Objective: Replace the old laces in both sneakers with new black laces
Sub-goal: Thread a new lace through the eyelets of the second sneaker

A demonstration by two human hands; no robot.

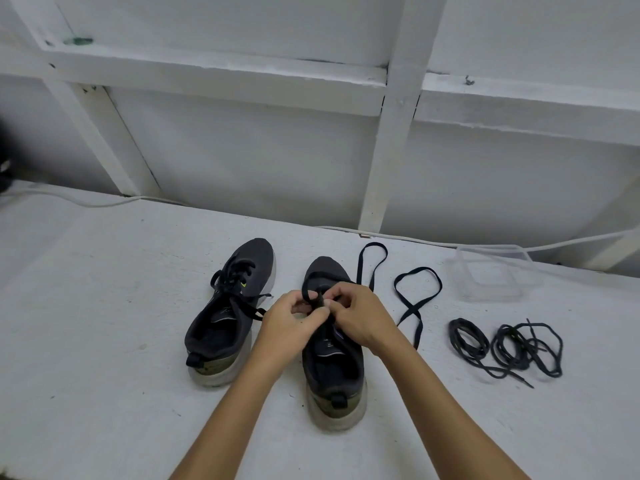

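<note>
- While the left sneaker [230,313] stands laced toward the far-left of the white worktop [86,323], the right sneaker [332,344] beside it is the one in hand — so I judge the task past its midpoint, with the second shoe being threaded.
- A new flat black lace [417,299] runs out from the right sneaker's eyelets and loops loosely across the worktop toward its far edge; most of its length looks unthreaded.
- Both hands meet over the forward eyelets of that shoe, fingers curled. The left hand [291,323] pinches the lace between thumb and fingertips; the right hand [360,317] also appears to nip it close by, though exactly which strand is hidden behind the knuckles.
- Forearms come in from the near edge, converging, wrists slightly raised above the shoe's tongue.
- The next move, as I read it, calls for steering the lace tip into an eyelet and drawing slack through evenly — without twisting the flat band.
- Two coiled old laces [505,348] lie toward the right edge, a clear plastic container [491,275] beyond them.
</note>
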